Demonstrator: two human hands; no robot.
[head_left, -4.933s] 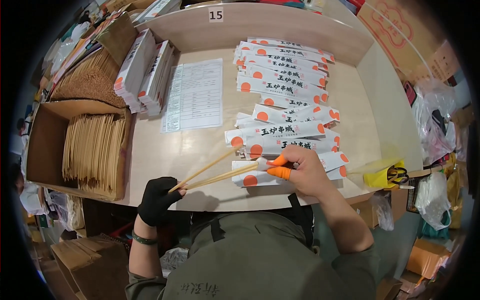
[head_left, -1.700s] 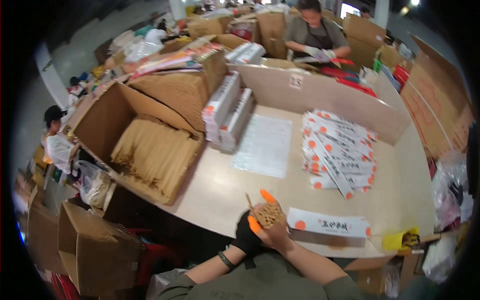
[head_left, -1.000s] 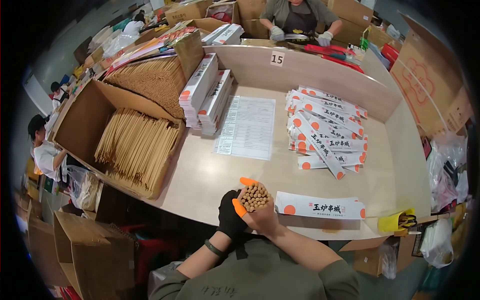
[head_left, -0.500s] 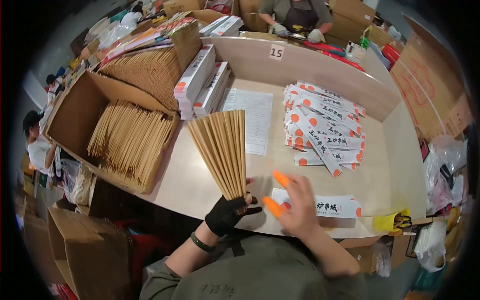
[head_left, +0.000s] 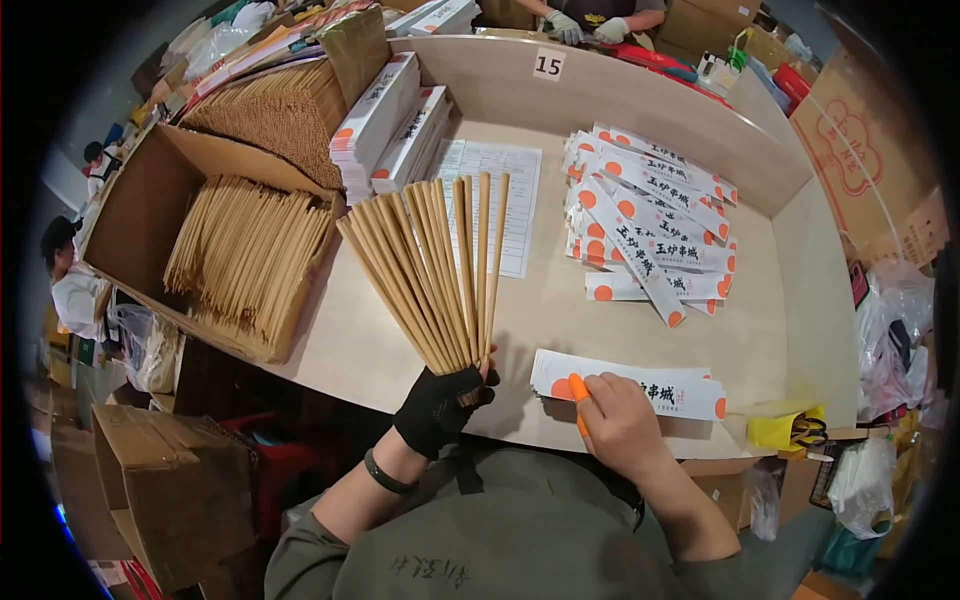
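Pale wood-look worktable (head_left: pixel 545 315) w/ raised back panel (head_left: pixel 660 105) & R side panel (head_left: pixel 822 320); big carton (head_left: pixel 880 190) beyond R side. Lower R, prob. greyish floor (head_left: pixel 775 550), dim there.

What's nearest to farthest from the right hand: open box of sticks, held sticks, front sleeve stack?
1. Front sleeve stack: under the right hand
2. Held sticks: leftward, in the left hand
3. Open box of sticks: farther left

We have tan sticks (head_left: pixel 420 300), a black glove (head_left: pixel 432 408) and orange finger cots (head_left: pixel 579 388). Our white wrappers (head_left: pixel 635 250) carry orange dots.
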